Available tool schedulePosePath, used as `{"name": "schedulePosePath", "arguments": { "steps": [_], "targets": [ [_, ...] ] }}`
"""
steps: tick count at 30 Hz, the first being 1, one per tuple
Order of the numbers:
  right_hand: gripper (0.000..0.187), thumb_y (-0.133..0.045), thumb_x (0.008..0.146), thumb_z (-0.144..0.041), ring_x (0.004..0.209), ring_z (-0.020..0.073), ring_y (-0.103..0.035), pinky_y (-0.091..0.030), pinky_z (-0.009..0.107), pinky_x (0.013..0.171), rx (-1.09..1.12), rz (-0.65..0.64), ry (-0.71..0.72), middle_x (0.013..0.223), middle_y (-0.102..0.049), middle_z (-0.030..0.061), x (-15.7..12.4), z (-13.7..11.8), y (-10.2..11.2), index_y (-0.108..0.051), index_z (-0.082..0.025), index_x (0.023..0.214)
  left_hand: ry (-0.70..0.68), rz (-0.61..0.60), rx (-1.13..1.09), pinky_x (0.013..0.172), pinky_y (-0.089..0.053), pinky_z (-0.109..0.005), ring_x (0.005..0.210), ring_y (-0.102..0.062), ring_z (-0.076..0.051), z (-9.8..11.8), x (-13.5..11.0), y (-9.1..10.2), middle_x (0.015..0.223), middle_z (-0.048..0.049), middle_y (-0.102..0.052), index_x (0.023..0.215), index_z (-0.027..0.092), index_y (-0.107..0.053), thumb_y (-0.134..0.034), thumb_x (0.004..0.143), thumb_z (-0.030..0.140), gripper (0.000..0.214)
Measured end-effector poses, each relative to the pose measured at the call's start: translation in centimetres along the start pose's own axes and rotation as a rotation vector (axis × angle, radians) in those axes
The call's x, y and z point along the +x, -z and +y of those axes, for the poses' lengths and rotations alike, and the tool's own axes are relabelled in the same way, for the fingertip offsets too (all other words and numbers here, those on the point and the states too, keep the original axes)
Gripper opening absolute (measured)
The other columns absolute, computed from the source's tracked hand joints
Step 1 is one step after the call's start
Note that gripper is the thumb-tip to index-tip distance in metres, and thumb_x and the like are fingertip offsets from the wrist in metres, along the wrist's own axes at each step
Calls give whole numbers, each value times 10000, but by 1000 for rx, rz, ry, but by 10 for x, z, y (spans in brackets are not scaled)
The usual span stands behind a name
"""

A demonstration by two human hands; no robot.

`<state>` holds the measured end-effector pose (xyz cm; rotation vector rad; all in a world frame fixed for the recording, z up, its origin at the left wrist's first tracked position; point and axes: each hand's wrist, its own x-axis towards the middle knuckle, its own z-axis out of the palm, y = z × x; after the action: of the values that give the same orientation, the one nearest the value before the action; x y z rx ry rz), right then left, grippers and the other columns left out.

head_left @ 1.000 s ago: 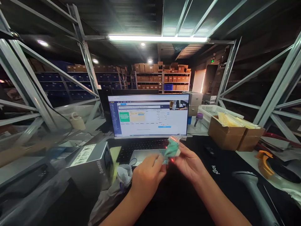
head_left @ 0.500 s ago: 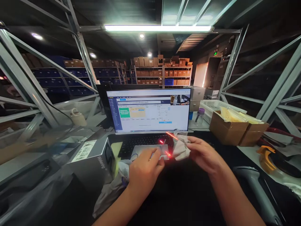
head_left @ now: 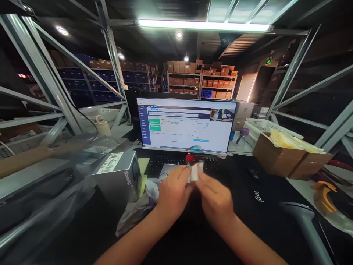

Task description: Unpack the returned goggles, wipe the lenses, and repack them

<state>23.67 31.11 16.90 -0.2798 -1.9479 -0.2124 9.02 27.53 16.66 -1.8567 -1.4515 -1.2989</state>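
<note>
My left hand [head_left: 174, 191] and my right hand [head_left: 215, 198] meet over the black desk mat [head_left: 248, 221], in front of the keyboard [head_left: 176, 162]. Together they pinch a small pale packet [head_left: 194, 170] with its edge toward me; a red glow [head_left: 190, 158] shines just behind it. The fingers of both hands are closed on the packet. The lit monitor [head_left: 187, 125] stands right behind the hands.
A grey box [head_left: 118, 180] and a crumpled plastic bag [head_left: 140, 206] lie left of my hands. Brown cartons of yellow packets [head_left: 286, 154] and a white basket [head_left: 261, 127] sit to the right. A grey handheld scanner [head_left: 306, 228] lies at lower right. Metal shelf struts frame both sides.
My right hand has swung in to the left and now meets my left hand on the packet, which has turned edge-on. The camera view has shifted left, and the red scan line shrank to a glow.
</note>
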Motion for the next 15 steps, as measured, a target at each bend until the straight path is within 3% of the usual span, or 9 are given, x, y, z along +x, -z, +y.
{"name": "schedulePosePath", "arguments": {
  "steps": [3, 5, 7, 9, 11, 13, 15],
  "targets": [
    [354, -514, 887, 30, 1132, 281, -666, -600, 379, 949, 13, -33, 125, 1179, -696, 207, -3, -9, -5, -674, -39, 1196, 45, 11, -122, 763, -535, -330, 873, -644, -222, -5, 3, 1, 943, -77, -687, 920, 170, -626, -506, 914, 96, 141],
    [421, -524, 885, 27, 1155, 276, -654, -593, 391, 968, 45, -54, 171, 1196, -696, 175, -2, -3, -1, -635, -65, 1280, 39, 39, -193, 796, -534, -335, 904, -641, -220, -5, 5, 2, 983, -77, -688, 965, 172, -631, -535, 882, 75, 160],
    [489, -532, 880, 29, 1176, 252, -643, -575, 382, 996, 50, 3, 124, 1252, -675, 135, 0, 12, 6, -618, -142, 1330, 49, 35, -240, 802, -528, -332, 908, -635, -217, -2, 5, 4, 990, -68, -684, 978, 177, -630, -567, 815, 31, 228],
    [460, -560, 879, 3, 1156, 242, -656, -563, 383, 1003, 51, 111, -113, 1251, -681, 97, 1, 32, 16, -675, -219, 1265, 70, 6, -267, 769, -515, -311, 872, -625, -203, 3, 5, 5, 942, -48, -674, 929, 182, -622, -558, 755, -16, 271],
    [370, -613, 872, -69, 1078, 246, -696, -582, 392, 951, 187, 183, -494, 1166, -724, 77, 4, 52, 27, -726, -250, 1173, 71, 13, -278, 748, -498, -293, 851, -615, -188, 7, 4, 7, 913, -34, -666, 881, 186, -608, -535, 732, -41, 281],
    [346, -698, 825, -159, 1004, 254, -721, -603, 390, 882, 481, 164, -837, 1089, -751, 73, 7, 66, 39, -728, -246, 1159, 65, 31, -283, 739, -485, -282, 843, -608, -178, 9, 4, 8, 909, -27, -664, 869, 188, -601, -533, 736, -44, 275],
    [431, -791, 751, -214, 979, 243, -722, -600, 362, 863, 770, 78, -1025, 1073, -754, 76, 11, 73, 49, -717, -238, 1175, 81, 25, -286, 708, -468, -271, 811, -594, -167, 9, 3, 9, 887, -21, -653, 852, 188, -596, -541, 743, -40, 259]
  ]
}}
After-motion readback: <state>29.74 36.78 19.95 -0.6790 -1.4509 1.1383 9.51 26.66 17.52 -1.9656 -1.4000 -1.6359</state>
